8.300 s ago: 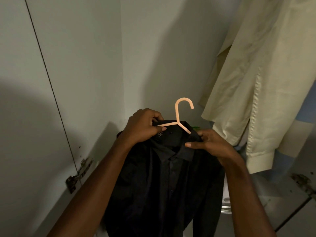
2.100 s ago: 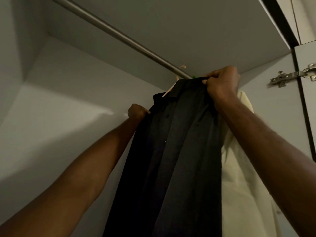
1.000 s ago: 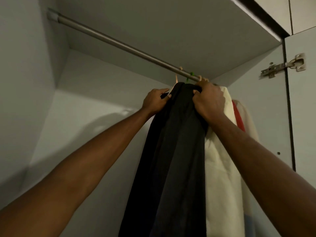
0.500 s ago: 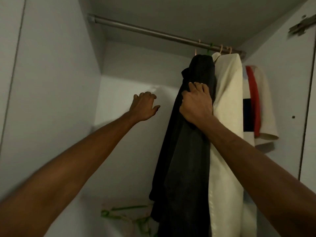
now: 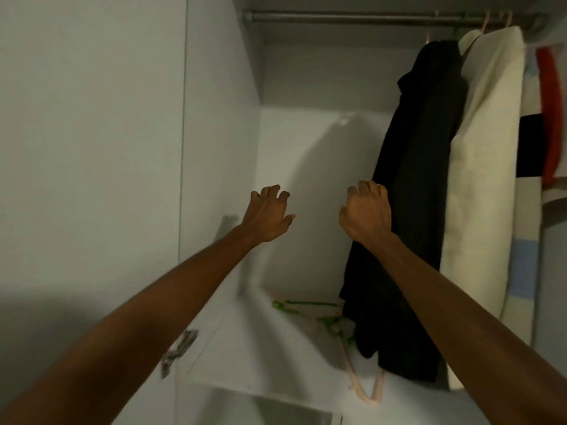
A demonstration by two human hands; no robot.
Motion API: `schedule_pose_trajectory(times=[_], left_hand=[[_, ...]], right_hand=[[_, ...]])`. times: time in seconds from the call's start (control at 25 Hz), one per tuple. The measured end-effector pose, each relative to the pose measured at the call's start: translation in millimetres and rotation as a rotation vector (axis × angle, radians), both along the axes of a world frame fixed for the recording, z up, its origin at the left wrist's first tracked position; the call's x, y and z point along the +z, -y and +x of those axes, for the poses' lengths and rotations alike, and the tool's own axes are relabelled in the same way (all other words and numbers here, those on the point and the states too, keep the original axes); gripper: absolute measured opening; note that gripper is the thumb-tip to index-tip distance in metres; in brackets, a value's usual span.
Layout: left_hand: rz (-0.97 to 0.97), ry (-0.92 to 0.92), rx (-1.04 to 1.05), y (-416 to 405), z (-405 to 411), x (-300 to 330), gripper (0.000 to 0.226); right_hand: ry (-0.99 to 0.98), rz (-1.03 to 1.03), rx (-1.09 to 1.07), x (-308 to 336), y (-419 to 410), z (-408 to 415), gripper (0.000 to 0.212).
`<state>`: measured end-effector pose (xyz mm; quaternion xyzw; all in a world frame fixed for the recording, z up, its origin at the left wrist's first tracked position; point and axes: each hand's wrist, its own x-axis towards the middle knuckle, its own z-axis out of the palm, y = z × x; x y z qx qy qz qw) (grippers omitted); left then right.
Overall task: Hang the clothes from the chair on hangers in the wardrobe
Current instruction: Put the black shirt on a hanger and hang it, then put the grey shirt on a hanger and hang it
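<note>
- Black shirt hangs on rail, touching cream garment.
- Left hand and right hand: fingers loosely spread, holding nothing.
- Risk: right hand beside the shirt could snag it, tugging it off its hanger.
- Spare hangers on wardrobe floor look tangled; grabbing one may drag others.

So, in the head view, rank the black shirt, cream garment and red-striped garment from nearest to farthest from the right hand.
1. Black shirt, right beside the right hand.
2. Cream garment, next along the rail to the right.
3. Red-striped garment, at the far right edge.
</note>
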<state>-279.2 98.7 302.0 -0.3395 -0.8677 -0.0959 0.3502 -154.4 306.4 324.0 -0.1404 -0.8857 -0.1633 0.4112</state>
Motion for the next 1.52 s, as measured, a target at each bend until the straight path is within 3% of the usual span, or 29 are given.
schedule_pose_trajectory(times=[0.32,0.56,0.84,1.08,1.52], left_hand=[[-0.059,0.154,0.085,103,81,-109,0.067],[0.015,0.256,0.117,185,146,-166,0.068],[-0.088,0.159,0.189,298,212,-230,0.064],[-0.035,0.242,0.238,350,301,-299,0.061],[0.159,0.347,0.764,491,460,-344,0.066]], right_hand=[[0.105,-0.226,0.088,-123,91,40,0.064],[0.15,-0.321,0.245,-182,181,67,0.064],[0.211,-0.339,0.53,-251,287,91,0.069],[0.334,-0.359,0.74,-304,357,137,0.067],[0.354,-0.25,1.247,-375,487,249,0.05]])
